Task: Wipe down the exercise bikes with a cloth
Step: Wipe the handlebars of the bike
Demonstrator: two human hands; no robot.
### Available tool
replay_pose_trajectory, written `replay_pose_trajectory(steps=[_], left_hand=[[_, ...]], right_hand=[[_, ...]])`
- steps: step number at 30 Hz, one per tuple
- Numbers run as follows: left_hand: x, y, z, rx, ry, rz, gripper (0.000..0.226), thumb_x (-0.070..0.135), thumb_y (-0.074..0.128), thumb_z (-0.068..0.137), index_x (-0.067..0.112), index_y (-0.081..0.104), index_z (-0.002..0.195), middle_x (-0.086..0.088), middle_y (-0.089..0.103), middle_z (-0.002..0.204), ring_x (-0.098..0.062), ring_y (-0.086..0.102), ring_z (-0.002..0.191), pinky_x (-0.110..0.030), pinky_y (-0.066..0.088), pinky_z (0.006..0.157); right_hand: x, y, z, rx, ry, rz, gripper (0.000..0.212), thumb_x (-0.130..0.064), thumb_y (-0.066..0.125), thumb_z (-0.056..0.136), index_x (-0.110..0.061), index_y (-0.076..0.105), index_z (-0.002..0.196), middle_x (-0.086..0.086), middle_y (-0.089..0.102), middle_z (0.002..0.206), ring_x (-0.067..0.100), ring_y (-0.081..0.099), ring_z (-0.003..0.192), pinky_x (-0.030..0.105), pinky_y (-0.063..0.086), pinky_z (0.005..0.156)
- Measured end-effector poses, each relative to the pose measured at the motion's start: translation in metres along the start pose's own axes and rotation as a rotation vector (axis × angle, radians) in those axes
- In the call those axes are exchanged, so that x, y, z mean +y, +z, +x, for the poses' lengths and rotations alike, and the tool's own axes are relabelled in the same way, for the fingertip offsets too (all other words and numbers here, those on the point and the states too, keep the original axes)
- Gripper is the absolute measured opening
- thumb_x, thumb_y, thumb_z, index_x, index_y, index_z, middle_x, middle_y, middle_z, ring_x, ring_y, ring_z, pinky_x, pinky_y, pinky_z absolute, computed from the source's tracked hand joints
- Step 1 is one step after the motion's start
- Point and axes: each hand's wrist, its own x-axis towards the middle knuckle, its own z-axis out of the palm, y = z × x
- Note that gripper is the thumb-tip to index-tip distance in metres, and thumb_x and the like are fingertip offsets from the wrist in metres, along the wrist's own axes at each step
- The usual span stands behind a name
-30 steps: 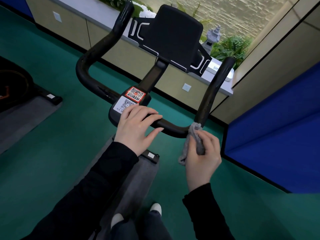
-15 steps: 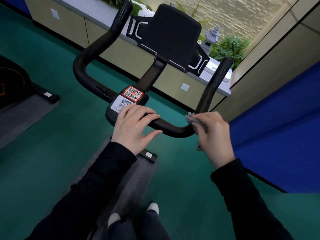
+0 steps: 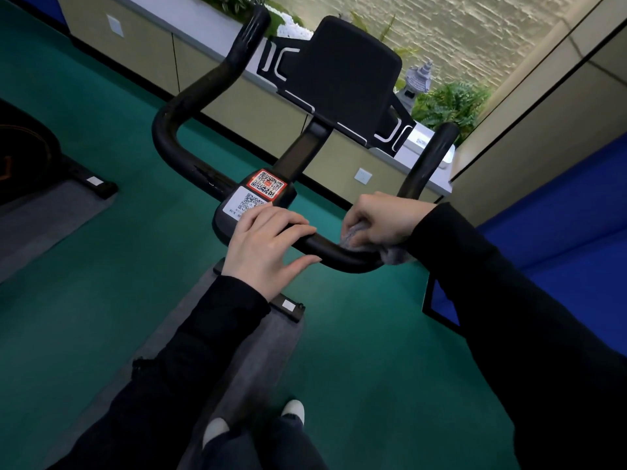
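Observation:
A black exercise bike fills the middle of the head view, with a curved handlebar [image 3: 190, 106] and a dark console [image 3: 342, 72] on a stem. Two QR stickers [image 3: 258, 193] sit at the handlebar's centre. My left hand [image 3: 268, 245] rests on the bar just right of the stickers, fingers laid over it and thumb beneath. My right hand [image 3: 386, 222] grips a grey cloth [image 3: 390, 254] wrapped over the bar's right bend, at the foot of the right horn [image 3: 431, 157].
A grey mat [image 3: 237, 337] lies under the bike on green floor, with my white shoes [image 3: 293, 410] at the bottom. Another machine [image 3: 30, 157] on its own mat stands at the left. A blue padded wall [image 3: 556, 228] is on the right, and beige cabinets with plants run behind.
My right hand with the cloth rose from below the bar's right bend onto its top and slid inward along it. My left hand has stayed on the bar.

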Motion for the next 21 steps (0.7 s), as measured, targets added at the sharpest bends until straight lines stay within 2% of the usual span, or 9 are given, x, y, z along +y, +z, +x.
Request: replay_pose_trajectory(steps=[2,3,5,7,9,11,15,18,21], left_hand=[[-0.001,-0.001,0.000,0.002,0.002,0.001,0.034,0.044,0.072,0.076,0.019,0.071,0.098,0.006,0.066,0.100,-0.015,0.059,0.099,-0.028,0.027,0.103],[-0.001,-0.001,0.000,0.002,0.003,0.001,0.034,0.044,0.072,0.076,0.019,0.071,0.098,0.006,0.066,0.100,-0.015,0.059,0.099,-0.028,0.027,0.103],[-0.001,-0.001,-0.001,0.004,0.006,0.002,0.034,0.044,0.071,0.077,0.018,0.071,0.099,0.006,0.066,0.100,-0.015,0.059,0.099,-0.028,0.027,0.103],[-0.002,-0.001,-0.001,0.003,0.012,0.005,0.034,0.044,0.071,0.077,0.018,0.071,0.099,0.006,0.066,0.100,-0.016,0.059,0.099,-0.028,0.027,0.103],[-0.002,0.000,-0.001,0.006,0.015,0.004,0.034,0.044,0.071,0.078,0.018,0.070,0.099,0.006,0.066,0.100,-0.016,0.060,0.099,-0.029,0.028,0.104],[-0.003,0.000,-0.001,0.007,0.013,0.003,0.033,0.045,0.070,0.078,0.019,0.070,0.099,0.006,0.066,0.100,-0.015,0.060,0.099,-0.029,0.028,0.104],[-0.003,0.001,-0.001,0.001,0.002,0.004,0.033,0.045,0.069,0.078,0.020,0.070,0.099,0.007,0.065,0.101,-0.013,0.057,0.101,-0.029,0.028,0.104],[-0.002,0.002,-0.001,-0.012,-0.001,0.005,0.033,0.045,0.069,0.078,0.020,0.070,0.100,0.007,0.065,0.102,-0.013,0.056,0.102,-0.029,0.027,0.104],[-0.001,0.000,-0.001,-0.018,-0.007,0.001,0.033,0.045,0.069,0.079,0.019,0.070,0.099,0.007,0.066,0.102,-0.015,0.058,0.101,-0.029,0.028,0.103]], right_hand=[[-0.003,-0.002,0.003,-0.016,0.002,-0.085,0.018,-0.004,0.064,0.081,-0.018,0.066,0.070,-0.001,0.062,0.057,0.008,0.058,0.040,0.018,0.048,0.041],[-0.005,-0.003,0.004,-0.015,0.000,-0.121,0.020,-0.003,0.064,0.082,-0.019,0.064,0.069,-0.005,0.059,0.054,0.004,0.056,0.037,0.017,0.046,0.039],[-0.003,-0.003,0.004,-0.024,-0.012,-0.111,0.017,-0.006,0.065,0.081,-0.020,0.066,0.071,-0.003,0.063,0.061,0.015,0.067,0.056,0.031,0.058,0.054],[0.003,-0.002,0.002,-0.036,-0.029,-0.040,0.011,-0.008,0.067,0.081,-0.017,0.071,0.076,0.007,0.071,0.072,0.032,0.070,0.073,0.047,0.059,0.069],[0.012,-0.002,0.001,-0.005,-0.042,-0.008,0.008,-0.011,0.068,0.082,-0.016,0.073,0.083,0.010,0.073,0.077,0.033,0.070,0.073,0.049,0.059,0.070],[0.020,0.001,-0.003,0.104,-0.067,-0.029,0.008,-0.012,0.066,0.084,-0.015,0.073,0.085,0.004,0.073,0.076,0.027,0.071,0.069,0.042,0.059,0.067],[0.027,0.022,-0.017,0.420,-0.179,-0.071,0.013,-0.011,0.064,0.087,-0.012,0.075,0.094,0.003,0.071,0.093,0.016,0.065,0.089,0.028,0.050,0.084],[0.028,0.041,-0.026,0.537,-0.248,0.014,0.012,-0.008,0.065,0.086,-0.010,0.075,0.093,0.002,0.070,0.088,0.017,0.061,0.087,0.023,0.045,0.080],[0.036,0.049,-0.024,0.780,-0.186,0.096,0.013,-0.006,0.064,0.088,-0.006,0.073,0.095,0.004,0.068,0.087,0.018,0.056,0.088,0.015,0.036,0.078]])
